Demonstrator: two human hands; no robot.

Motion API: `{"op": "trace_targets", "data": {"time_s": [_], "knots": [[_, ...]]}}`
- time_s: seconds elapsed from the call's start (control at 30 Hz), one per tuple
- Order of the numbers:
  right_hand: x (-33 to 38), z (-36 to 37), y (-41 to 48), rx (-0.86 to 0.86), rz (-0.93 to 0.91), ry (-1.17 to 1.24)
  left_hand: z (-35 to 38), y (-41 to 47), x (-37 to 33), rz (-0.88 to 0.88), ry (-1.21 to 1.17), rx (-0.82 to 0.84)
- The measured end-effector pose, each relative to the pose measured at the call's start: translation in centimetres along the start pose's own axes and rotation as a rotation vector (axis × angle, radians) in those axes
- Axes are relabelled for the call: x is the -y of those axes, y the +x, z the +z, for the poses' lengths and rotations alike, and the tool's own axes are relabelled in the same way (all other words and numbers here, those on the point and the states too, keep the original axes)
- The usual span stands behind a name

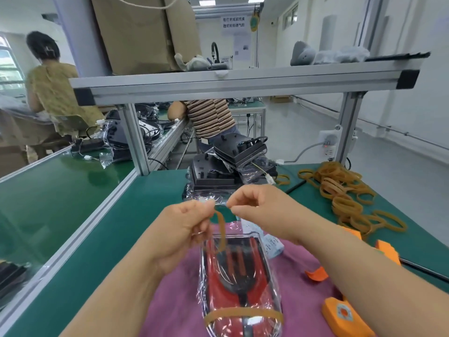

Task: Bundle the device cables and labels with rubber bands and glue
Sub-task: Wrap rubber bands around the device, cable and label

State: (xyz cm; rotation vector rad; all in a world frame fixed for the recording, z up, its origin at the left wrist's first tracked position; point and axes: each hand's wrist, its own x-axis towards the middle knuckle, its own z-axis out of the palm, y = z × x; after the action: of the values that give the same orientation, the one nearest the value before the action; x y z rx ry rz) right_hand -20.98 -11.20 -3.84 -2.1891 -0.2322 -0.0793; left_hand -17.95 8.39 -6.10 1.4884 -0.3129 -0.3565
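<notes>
Left hand (184, 229) is pinching rubber band (221, 229), fingers curling tight. Right hand (255, 207) is pinching bag (206, 283) mouth. Device (240, 271) inside is lying at bench's (121, 227) near edge, end cropped from view.

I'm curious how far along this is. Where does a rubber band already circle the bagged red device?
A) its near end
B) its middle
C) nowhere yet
A: a rubber band circles the bagged device at its near end, closest to the camera.
</notes>
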Motion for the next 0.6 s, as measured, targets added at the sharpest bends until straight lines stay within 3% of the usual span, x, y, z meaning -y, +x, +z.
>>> {"op": "trace_targets", "data": {"time_s": [0.07, 0.17, 0.3, 0.43, 0.6], "knots": [[-1.3, 0.3, 0.1, -0.057, 0.078, -0.198, -0.8, 0.2, 0.4, -0.167, -0.242, -0.100], [-2.8, 1.1, 0.4, 0.033, 0.200, -0.454, -2.5, 0.4, 1.3, -0.293, -0.524, -0.251], [-3.8, 2.0, 1.5, 0.147, 0.255, -0.625, -4.0, 0.3, 2.6, -0.381, -0.740, -0.224], [-4.0, 1.5, 2.3, 0.298, 0.334, -0.408, -4.9, -0.2, 3.3, -0.343, -0.880, -0.145], [-3.7, 1.3, 2.8, 0.296, 0.349, -0.233, -5.3, -0.7, 3.7, -0.190, -0.912, -0.098]]}}
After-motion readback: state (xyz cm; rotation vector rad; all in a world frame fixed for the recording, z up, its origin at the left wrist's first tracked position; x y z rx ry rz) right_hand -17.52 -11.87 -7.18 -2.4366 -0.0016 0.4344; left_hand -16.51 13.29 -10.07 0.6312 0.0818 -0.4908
